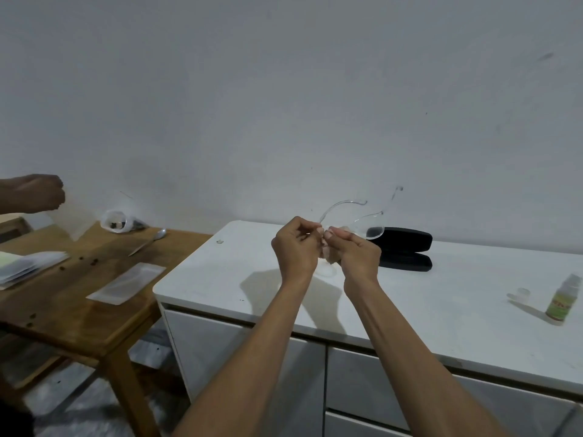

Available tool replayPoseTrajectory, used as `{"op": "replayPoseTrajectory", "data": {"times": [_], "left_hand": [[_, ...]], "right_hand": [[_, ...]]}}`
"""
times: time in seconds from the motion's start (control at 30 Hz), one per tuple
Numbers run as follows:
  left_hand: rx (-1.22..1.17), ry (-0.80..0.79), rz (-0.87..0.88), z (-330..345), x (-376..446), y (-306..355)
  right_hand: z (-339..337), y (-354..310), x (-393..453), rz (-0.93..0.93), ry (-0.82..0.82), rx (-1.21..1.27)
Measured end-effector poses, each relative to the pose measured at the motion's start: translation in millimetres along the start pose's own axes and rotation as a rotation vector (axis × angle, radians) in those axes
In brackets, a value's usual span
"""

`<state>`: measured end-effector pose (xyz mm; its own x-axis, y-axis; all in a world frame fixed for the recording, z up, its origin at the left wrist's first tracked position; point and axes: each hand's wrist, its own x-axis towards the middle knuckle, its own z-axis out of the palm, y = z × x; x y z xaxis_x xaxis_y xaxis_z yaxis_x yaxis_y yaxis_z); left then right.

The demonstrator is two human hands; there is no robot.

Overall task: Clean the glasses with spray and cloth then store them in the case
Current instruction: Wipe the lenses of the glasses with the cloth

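Both hands are raised above the white cabinet top (457, 316), close together. My left hand (296, 247) pinches the clear-framed glasses (369, 230), whose temples curve up and away toward the wall. My right hand (355, 253) grips a pale cloth (331, 258) pressed against the glasses; part of the frame is hidden between the fingers. Behind my right hand an open black glasses case (407, 247) lies on the cabinet. A small spray bottle (564, 299) with a green label stands at the far right, its clear cap (522, 293) beside it.
A wooden table (79, 304) adjoins the cabinet on the left, holding plastic sachets (126, 282), a spoon (151, 239), a bag of dark bits (118, 220) and a stack of packets (28, 264). Another person's hand (38, 192) holds a clear bag there.
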<state>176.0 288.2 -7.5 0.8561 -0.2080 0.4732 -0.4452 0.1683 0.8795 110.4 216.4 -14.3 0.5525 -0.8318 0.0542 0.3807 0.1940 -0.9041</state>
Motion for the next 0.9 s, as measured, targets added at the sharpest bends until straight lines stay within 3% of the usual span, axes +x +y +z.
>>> {"op": "replayPoseTrajectory", "data": {"times": [0.17,0.27,0.37,0.5,0.73,0.9], "left_hand": [[0.004,-0.039,-0.055,-9.3,4.5,-8.4],[0.025,-0.048,-0.03,-8.4,3.8,-5.8],[0.054,-0.07,0.032,-2.5,1.0,1.4],[0.049,-0.085,0.057,4.5,-6.0,11.4],[-0.023,-0.044,0.011,2.7,-3.1,14.6],[-0.004,-0.056,-0.034,-4.9,5.4,5.1]], "right_hand": [[-18.0,-13.1,-8.2,-0.016,-0.146,-0.203],[-13.2,-7.5,-8.2,-0.057,0.053,-0.232],[3.0,0.8,-9.1,-0.111,0.252,-0.092],[21.0,-6.4,-11.8,-0.078,0.324,0.169],[0.5,-20.6,-4.3,-0.032,-0.062,0.035],[-21.9,-29.1,-4.2,-0.02,-0.33,-0.244]]}}
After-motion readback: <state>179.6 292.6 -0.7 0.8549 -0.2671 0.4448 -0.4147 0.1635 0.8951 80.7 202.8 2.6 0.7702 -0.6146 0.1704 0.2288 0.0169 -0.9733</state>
